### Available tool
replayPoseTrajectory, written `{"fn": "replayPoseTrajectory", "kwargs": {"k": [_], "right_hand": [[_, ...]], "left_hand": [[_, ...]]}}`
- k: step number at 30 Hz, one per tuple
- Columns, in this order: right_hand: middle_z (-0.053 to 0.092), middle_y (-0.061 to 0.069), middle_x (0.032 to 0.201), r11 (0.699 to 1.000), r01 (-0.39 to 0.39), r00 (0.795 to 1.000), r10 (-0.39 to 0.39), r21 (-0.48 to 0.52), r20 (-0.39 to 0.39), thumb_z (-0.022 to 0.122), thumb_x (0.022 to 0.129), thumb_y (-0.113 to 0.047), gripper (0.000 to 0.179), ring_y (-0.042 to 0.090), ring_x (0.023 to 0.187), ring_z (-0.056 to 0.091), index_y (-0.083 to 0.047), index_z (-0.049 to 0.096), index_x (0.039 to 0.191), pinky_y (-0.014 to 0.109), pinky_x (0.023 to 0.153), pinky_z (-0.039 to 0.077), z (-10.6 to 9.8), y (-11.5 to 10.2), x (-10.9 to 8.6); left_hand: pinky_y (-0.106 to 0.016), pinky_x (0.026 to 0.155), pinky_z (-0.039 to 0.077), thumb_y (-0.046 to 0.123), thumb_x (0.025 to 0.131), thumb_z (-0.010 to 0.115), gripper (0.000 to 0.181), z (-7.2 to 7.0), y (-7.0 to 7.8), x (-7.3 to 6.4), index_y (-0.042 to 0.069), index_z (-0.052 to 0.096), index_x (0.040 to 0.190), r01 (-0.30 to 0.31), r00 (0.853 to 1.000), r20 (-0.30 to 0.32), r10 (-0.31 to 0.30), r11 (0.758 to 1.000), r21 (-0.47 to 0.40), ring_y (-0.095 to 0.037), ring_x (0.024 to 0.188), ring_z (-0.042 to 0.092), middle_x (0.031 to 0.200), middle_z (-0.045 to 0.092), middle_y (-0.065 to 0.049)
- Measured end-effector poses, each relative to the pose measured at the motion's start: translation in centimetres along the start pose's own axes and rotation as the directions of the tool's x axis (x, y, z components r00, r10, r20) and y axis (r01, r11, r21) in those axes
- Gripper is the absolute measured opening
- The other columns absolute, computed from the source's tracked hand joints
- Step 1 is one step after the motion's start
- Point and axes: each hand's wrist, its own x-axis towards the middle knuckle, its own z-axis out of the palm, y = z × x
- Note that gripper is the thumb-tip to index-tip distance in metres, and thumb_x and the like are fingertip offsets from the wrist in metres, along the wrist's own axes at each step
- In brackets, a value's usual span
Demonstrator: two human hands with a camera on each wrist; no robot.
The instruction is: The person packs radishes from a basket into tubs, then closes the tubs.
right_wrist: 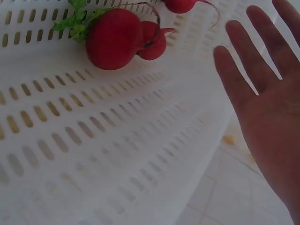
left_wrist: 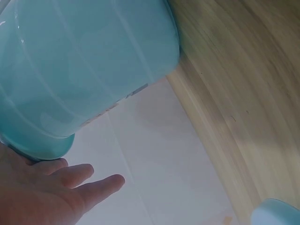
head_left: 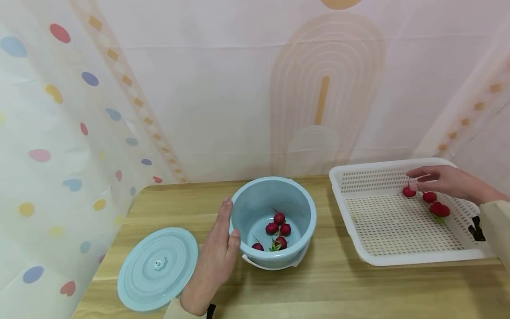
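Observation:
A light blue bucket [head_left: 247, 195] stands mid-table with several red radishes [head_left: 279, 218] on its bottom. My left hand [head_left: 217, 250] rests against the bucket's left rim with its fingers straight. In the left wrist view those fingers lie beside the rim. At the right, a white perforated basket [head_left: 370, 259] holds three radishes [head_left: 440, 209] near its right side, one with green leaves. My right hand [head_left: 450, 179] hovers over the basket's far right part, above the radishes. In the right wrist view its fingers [right_wrist: 243, 44] are spread, with nothing held.
A round blue lid [head_left: 157, 268] lies on the wooden table [head_left: 318, 288] left of the bucket. The bucket's white handle [head_left: 275, 268] hangs down at its front. Behind the table hangs a patterned cloth [head_left: 219, 88].

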Motion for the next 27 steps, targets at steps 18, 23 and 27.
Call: {"fn": "replayPoseTrajectory", "kwargs": {"k": [18, 23, 27], "right_hand": [[0.060, 0.036, 0.133, 1.000, -0.010, 0.999, 0.009, 0.013, 0.035, 0.068, 0.100, -0.026, 0.054, 0.050, 0.115, 0.061, 0.011, 0.057, 0.138, 0.065, 0.092, 0.052, 1.9, 3.3, 0.2], [0.060, 0.032, 0.134, 0.999, -0.023, 0.998, 0.020, 0.046, 0.066, 0.068, 0.100, -0.029, 0.053, 0.035, 0.107, 0.063, 0.006, 0.059, 0.139, 0.042, 0.081, 0.056, 2.3, 3.3, 0.5], [0.058, 0.032, 0.137, 0.998, -0.008, 0.996, 0.003, 0.057, 0.091, 0.069, 0.099, -0.029, 0.051, 0.028, 0.104, 0.062, 0.003, 0.062, 0.138, 0.037, 0.077, 0.054, 2.7, 3.0, 0.7]], "left_hand": [[-0.052, 0.118, 0.034, 0.017, 0.105, 0.052, 0.068, 0.2, 0.7, -0.2, 0.005, 0.022, 0.165, 0.001, 1.000, 0.018, -0.001, 1.000, -0.006, -0.028, 0.154, 0.029, 0.171, 0.024, -0.010], [-0.052, 0.118, 0.033, 0.026, 0.109, 0.048, 0.065, 0.0, 0.7, -0.3, 0.006, 0.022, 0.165, 0.001, 1.000, 0.013, 0.000, 1.000, -0.012, -0.028, 0.154, 0.028, 0.171, 0.022, -0.007], [-0.052, 0.118, 0.034, 0.029, 0.110, 0.046, 0.065, 0.0, 0.8, -0.3, 0.006, 0.022, 0.165, -0.004, 1.000, 0.009, 0.004, 1.000, -0.014, -0.028, 0.154, 0.029, 0.171, 0.023, -0.009]]}}
